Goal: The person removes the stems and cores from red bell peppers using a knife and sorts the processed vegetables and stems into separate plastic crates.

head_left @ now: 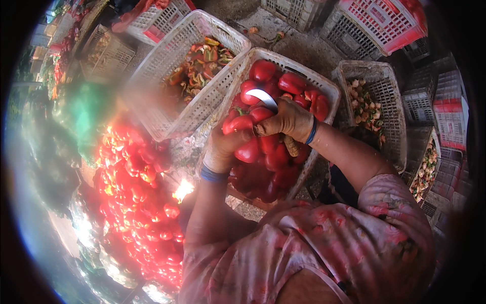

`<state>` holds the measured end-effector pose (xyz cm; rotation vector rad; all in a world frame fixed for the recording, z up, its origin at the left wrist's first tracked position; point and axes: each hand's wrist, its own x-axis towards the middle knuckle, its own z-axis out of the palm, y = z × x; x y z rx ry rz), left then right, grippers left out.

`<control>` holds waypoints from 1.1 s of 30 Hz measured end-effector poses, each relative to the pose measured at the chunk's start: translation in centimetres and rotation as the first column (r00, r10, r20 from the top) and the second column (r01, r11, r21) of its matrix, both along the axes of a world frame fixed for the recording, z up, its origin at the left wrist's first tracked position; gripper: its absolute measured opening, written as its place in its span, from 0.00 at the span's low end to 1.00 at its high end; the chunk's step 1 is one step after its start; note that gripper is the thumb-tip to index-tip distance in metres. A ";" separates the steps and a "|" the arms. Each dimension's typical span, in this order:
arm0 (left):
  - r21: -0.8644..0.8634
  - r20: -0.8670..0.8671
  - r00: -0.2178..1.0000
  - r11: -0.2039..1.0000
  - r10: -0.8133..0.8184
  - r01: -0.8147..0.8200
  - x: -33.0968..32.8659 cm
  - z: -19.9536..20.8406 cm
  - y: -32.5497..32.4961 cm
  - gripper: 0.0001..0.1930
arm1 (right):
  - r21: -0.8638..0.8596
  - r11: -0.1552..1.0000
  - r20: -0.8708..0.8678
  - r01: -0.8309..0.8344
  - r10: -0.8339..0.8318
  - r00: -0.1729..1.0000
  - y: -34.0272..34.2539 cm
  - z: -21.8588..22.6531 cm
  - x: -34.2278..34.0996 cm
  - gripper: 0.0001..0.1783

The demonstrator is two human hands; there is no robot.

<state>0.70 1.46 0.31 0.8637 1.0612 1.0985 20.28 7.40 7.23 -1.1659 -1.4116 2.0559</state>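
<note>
My left hand (228, 147), with a blue band at its wrist, is closed around a red bell pepper (238, 123) that shows a green stem on top. Just beside it, my right hand (292, 120) grips a knife whose short curved blade (263, 96) points up and left over the peppers. The knife's brownish handle (291, 146) sticks out below that hand, and its thumb is close to the held pepper. Both hands are above a pale plastic crate (331, 93) filled with red bell peppers (263, 71).
Left of the crate, another crate (157, 66) holds pepper scraps. A large heap of red peppers (136, 197) lies at the left, partly washed out by glare. Crates with cut-off stem pieces (364, 101) stand at the right. Stacked crates (379, 25) fill the far right.
</note>
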 end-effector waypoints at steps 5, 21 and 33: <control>-0.034 0.566 0.809 0.976 -0.159 0.215 -0.5 0.6 0.1 0.24 | -0.188 0.981 -0.539 0.055 -0.150 0.829 0.0 -6.4 0.2 0.13; -0.118 0.776 0.597 0.976 0.204 -0.182 -1.1 -1.0 3.7 0.16 | 0.450 0.887 0.439 0.102 -0.320 0.840 2.5 -1.7 4.6 0.25; -0.344 0.657 0.664 0.925 0.358 -0.159 1.4 -1.6 3.1 0.15 | 0.375 0.730 0.927 -0.572 -0.272 0.260 8.0 -18.8 15.0 0.12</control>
